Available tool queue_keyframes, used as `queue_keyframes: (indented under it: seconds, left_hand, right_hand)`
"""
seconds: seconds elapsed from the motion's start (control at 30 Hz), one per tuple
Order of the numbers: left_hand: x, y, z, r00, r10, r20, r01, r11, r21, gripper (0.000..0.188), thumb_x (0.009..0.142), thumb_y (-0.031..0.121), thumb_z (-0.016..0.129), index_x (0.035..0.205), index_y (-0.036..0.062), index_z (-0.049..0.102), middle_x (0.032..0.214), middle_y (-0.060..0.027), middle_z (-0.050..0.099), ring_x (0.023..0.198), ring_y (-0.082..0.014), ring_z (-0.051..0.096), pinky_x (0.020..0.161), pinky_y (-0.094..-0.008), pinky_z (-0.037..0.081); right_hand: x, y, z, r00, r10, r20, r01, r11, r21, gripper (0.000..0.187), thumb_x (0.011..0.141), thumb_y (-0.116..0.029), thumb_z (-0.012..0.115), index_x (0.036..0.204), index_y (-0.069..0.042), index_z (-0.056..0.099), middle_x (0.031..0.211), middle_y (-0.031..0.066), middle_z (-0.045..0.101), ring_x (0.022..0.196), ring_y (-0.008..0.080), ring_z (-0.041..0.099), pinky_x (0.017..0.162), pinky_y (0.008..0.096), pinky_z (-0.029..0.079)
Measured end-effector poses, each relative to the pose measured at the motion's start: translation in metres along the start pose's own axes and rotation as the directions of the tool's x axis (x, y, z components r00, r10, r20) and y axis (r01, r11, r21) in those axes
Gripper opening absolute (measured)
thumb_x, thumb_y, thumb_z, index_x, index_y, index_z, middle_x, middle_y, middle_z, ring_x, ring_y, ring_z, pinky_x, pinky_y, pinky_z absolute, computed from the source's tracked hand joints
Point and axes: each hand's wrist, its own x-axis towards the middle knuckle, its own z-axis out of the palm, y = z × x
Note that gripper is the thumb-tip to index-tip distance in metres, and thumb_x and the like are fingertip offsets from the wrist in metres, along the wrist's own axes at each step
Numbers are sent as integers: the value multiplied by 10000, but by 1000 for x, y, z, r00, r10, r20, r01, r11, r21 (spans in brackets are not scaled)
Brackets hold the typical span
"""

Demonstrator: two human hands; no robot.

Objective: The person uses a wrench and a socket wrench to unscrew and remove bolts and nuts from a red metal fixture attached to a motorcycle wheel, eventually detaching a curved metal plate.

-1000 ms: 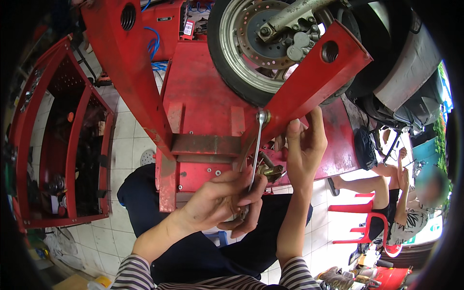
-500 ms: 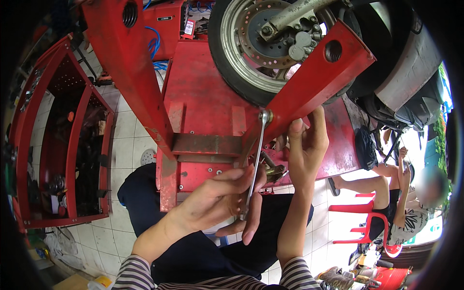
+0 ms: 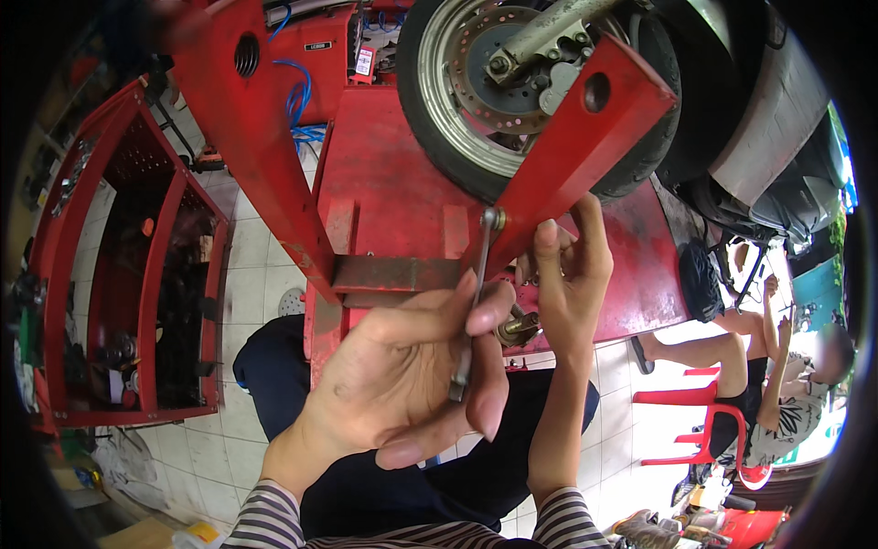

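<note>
Steel wrench (image 3: 484, 260) remained on the fastener (image 3: 500, 220) of the red post (image 3: 574, 142), so engagement held; the left hand (image 3: 407, 366), turned further palm-up, pinched it loosely. The right hand (image 3: 574, 284) half-curled beside the post, hold indeterminable.

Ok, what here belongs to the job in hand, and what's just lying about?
Apparently in use:
wrench, in the left hand
fastener at its far end
red post, beside the right hand

Apparently not:
red shelf rack
blue hose
red chair
</note>
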Motion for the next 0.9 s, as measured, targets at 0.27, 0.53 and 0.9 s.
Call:
queue_keyframes:
  seconds: [0.27,0.53,0.9]
  left_hand:
    - [16,10,22,984,131,121,-110,980,-164,348,1043,163,214,1241,-63,392,992,-281,633,469,-277,622,360,-282,531]
    - [13,17,2,965,95,245,-108,993,39,334,1080,227,229,1155,63,511,784,-114,642,361,-136,457,349,-245,372]
    - [8,-39,-30,770,633,71,-486,511,709,467,1077,346,224,784,79,470,466,-88,429,342,-185,374,399,-276,304]
  right_hand:
    - [4,3,-1,999,-30,14,31,999,-43,394,902,-84,655,1274,-8,551,1061,97,648,632,76,543,611,217,437]
    - [4,-2,-6,997,-42,57,46,996,-71,434,867,-57,685,1277,-11,551,1025,78,640,624,64,507,595,230,434]
    - [2,-3,-17,661,-749,-46,655,606,-451,355,642,47,813,945,-102,704,974,86,608,634,120,573,531,276,459]
